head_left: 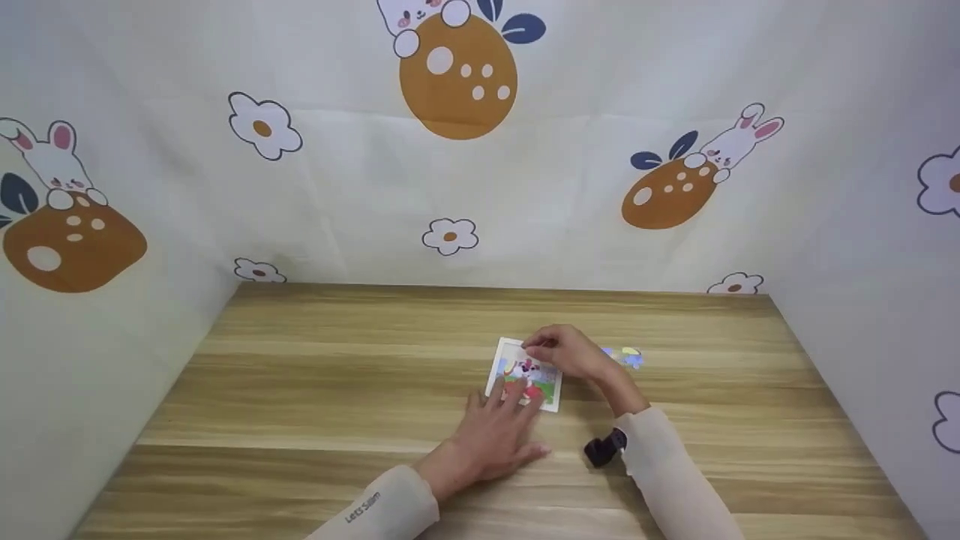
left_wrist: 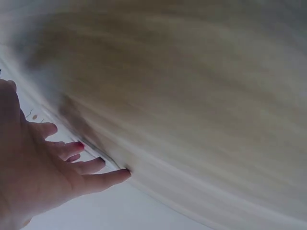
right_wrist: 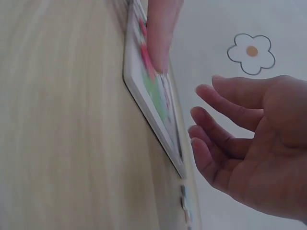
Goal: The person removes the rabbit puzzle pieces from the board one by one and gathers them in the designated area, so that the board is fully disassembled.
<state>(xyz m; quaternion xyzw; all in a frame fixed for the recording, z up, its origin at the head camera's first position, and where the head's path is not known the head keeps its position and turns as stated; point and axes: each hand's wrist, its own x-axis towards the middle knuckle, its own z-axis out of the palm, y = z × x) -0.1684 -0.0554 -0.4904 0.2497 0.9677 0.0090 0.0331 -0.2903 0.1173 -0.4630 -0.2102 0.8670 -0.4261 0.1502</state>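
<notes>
A small white-framed jigsaw puzzle with a cartoon animal on it lies on the wooden table. Straight fingers of my left hand rest on its lower part, with the thumb spread off to the side. Over the puzzle's upper end hovers my right hand. Its fingers bend loosely, and in the right wrist view the hand shows no piece at the fingertips, which stand apart from the board. Several loose puzzle pieces lie beyond the right hand, partly hidden by it.
The wood-grain table meets a pale curtain printed with rabbits, oranges and flowers at the back and sides. A black wrist camera juts from the right cuff, close over the table.
</notes>
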